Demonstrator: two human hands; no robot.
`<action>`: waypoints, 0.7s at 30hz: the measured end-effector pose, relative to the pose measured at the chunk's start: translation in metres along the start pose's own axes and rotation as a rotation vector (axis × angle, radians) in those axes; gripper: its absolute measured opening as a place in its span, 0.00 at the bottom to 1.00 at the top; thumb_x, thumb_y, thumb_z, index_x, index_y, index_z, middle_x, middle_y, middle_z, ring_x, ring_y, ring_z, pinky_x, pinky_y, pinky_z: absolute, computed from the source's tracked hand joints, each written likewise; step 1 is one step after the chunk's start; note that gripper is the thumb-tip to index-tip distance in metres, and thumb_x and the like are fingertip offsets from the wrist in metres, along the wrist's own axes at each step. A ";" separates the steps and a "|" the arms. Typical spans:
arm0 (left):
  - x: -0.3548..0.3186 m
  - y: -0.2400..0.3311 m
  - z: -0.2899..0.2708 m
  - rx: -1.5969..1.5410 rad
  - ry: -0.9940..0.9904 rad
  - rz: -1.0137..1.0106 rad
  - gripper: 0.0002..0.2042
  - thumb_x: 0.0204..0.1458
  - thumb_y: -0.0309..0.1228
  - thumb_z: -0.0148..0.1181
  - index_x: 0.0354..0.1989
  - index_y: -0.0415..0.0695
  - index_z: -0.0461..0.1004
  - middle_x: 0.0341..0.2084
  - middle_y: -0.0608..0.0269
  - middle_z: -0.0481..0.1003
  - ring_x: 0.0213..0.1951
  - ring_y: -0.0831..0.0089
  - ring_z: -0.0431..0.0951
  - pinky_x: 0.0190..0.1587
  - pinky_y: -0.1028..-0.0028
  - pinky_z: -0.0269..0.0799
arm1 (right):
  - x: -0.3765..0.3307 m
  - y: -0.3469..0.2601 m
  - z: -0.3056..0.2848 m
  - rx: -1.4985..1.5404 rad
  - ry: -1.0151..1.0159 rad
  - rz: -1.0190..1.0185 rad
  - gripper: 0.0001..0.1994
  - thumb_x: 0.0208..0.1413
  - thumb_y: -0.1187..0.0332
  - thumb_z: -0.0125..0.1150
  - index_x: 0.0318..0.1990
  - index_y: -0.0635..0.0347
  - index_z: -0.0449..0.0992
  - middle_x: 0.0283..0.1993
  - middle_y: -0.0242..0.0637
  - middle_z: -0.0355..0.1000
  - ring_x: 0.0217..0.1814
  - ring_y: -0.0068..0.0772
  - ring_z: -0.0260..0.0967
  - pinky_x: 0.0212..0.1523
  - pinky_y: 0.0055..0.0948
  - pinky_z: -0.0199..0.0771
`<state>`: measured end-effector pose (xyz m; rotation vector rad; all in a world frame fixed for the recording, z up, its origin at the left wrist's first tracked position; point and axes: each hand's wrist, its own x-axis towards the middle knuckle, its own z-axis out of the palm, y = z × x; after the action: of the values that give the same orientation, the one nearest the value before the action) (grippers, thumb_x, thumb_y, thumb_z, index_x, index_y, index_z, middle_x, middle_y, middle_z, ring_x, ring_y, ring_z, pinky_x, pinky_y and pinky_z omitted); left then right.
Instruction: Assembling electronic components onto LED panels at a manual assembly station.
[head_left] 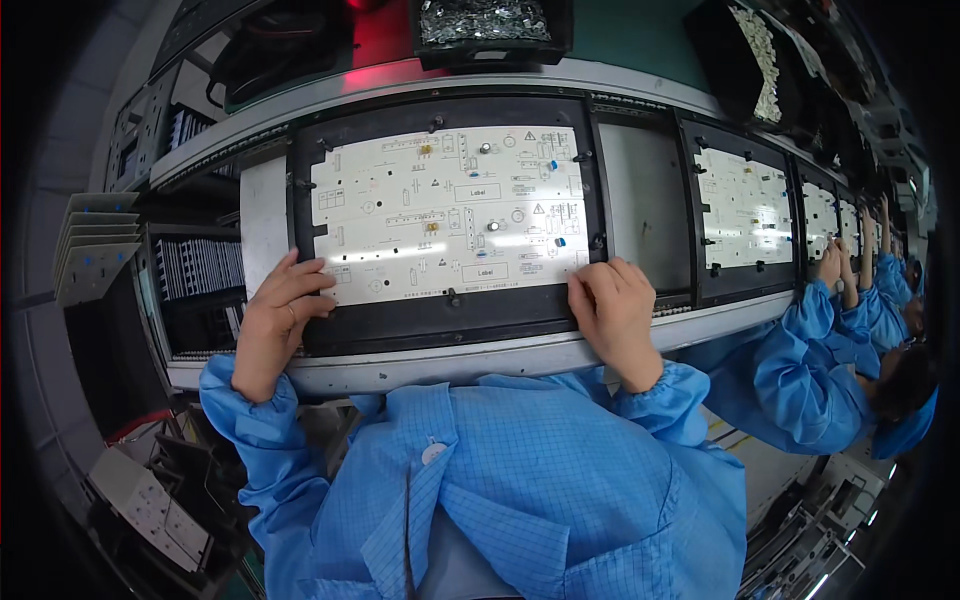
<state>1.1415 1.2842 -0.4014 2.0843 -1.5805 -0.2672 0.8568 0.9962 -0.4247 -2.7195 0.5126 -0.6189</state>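
A white circuit board panel (400,262) with two matching halves lies in a black carrier frame (400,325) in front of me. Small yellow, blue and silver parts stand on it, and black clips (453,297) sit round its border. My left hand (283,318) reaches over the frame's left side, with thumb and fingers closed at the panel's near left corner. At the near right corner, my right hand (613,305) has its fingers bent and its thumb against the panel edge. The undersides of both grips are hidden.
More carriers with boards (745,210) run along the conveyor to the right, where co-workers in blue sleeves (810,375) reach in. A black bin of metal pieces (483,25) and a bin of pale parts (765,80) stand beyond the rail. Racked boards (200,268) are at left.
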 end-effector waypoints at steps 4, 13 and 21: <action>0.020 0.010 -0.011 0.096 -0.114 0.071 0.06 0.40 0.18 0.65 0.28 0.40 0.81 0.37 0.61 0.79 0.49 0.59 0.79 0.66 0.54 0.66 | -0.002 -0.007 0.004 -0.013 0.017 0.136 0.07 0.49 0.73 0.71 0.33 0.60 0.77 0.23 0.36 0.66 0.26 0.41 0.63 0.29 0.38 0.64; 0.030 0.040 -0.023 -0.037 -0.248 -0.161 0.21 0.45 0.15 0.60 0.49 0.46 0.80 0.54 0.56 0.73 0.64 0.52 0.66 0.72 0.46 0.50 | 0.012 0.020 0.013 0.199 0.189 0.192 0.14 0.49 0.80 0.69 0.45 0.63 0.82 0.36 0.37 0.72 0.38 0.36 0.67 0.37 0.30 0.68; 0.001 0.026 -0.018 0.064 0.101 -0.267 0.17 0.51 0.17 0.59 0.49 0.43 0.80 0.62 0.54 0.69 0.69 0.45 0.59 0.69 0.51 0.56 | 0.019 0.030 -0.006 0.483 0.027 0.478 0.15 0.60 0.80 0.56 0.54 0.63 0.77 0.45 0.36 0.69 0.44 0.24 0.67 0.44 0.23 0.69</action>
<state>1.1281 1.2832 -0.3727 2.3211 -1.2679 -0.2016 0.8615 0.9603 -0.4242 -2.0400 0.8579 -0.5589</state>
